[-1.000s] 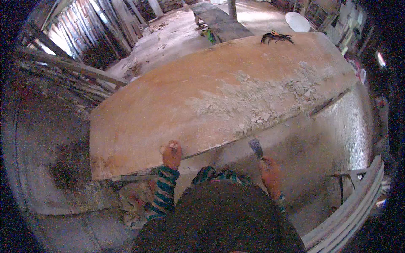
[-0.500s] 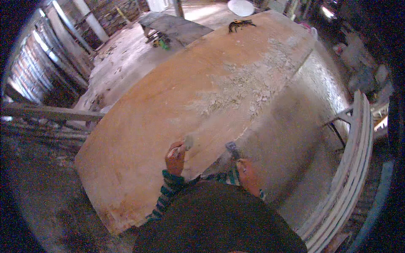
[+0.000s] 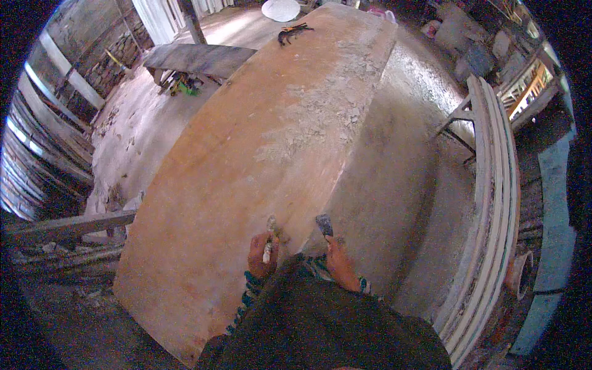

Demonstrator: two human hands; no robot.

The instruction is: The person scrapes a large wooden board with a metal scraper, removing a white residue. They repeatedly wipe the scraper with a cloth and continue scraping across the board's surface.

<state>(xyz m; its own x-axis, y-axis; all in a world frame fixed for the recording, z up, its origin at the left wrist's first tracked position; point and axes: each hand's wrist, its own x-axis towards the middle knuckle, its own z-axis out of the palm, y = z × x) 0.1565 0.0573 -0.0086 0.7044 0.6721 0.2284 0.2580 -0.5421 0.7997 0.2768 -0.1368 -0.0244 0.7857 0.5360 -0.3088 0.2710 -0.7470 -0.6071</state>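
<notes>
At the far left a grey wooden beam (image 3: 68, 225) lay across the rubble beside the big upturned hull (image 3: 246, 160), whose pinkish-brown surface faced up, probably so that its whole skin could be reached from above; a grey bench (image 3: 197, 58) stood well beyond it on the pale floor (image 3: 132, 135). The left hand (image 3: 262, 253) rested on the hull near its lower end, fingers closed round a small pale-handled tool (image 3: 269, 237), its tip pressed to the surface as though bracing or picking at it; just to the right, the right hand (image 3: 340, 262) was wrapped round the handle of a flat-bladed scraper (image 3: 324, 225), the blade held upright and clear of the hull. Higher up lay a patch of whitish flaked coating (image 3: 320, 117), and near the far end a dark tool (image 3: 293, 32); a white round basin (image 3: 280, 9) sat beyond, its contents not visible. At the right, pale planks (image 3: 493, 203) leaned stacked on a trestle.
</notes>
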